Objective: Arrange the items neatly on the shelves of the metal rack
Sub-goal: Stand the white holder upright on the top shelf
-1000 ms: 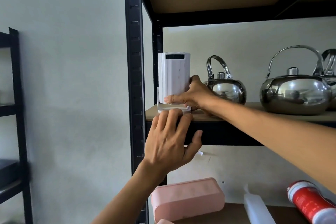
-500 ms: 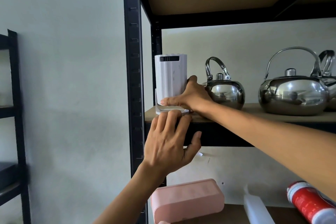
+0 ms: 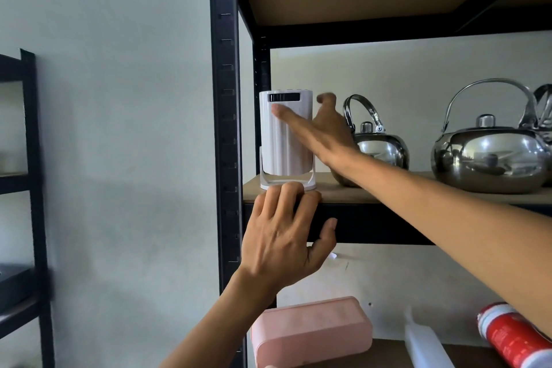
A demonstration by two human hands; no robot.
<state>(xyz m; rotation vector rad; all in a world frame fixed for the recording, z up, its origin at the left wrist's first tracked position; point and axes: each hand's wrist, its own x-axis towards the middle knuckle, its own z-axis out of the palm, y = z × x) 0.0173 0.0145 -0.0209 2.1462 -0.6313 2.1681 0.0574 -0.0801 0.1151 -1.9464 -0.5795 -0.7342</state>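
- Left hand: raised at the front edge of the middle shelf of the metal rack. Fingers lightly bent over the shelf lip, tips against the base of the white device. Thumb spread on the black front beam. It grips nothing.
- Lower shelf, beneath the arms: pink box at the left, white bottle beside it, and a red can lying tilted at the right, partly behind the right forearm.
- Right hand: reaching in from the right, blurred. Fingers straight and spread across the front of the white device, thumb lifted beside it. It holds nothing; contact cannot be told.
- White device: ribbed cylinder with a dark slot near the top, upright in a stand at the left front corner of the middle shelf, just beside the rack post.
- Small kettle: steel, just right of the device, partly behind the right hand.
- Large kettle: steel, further right; another kettle cut by the frame edge.
- Second rack: black, far left, against the pale wall.
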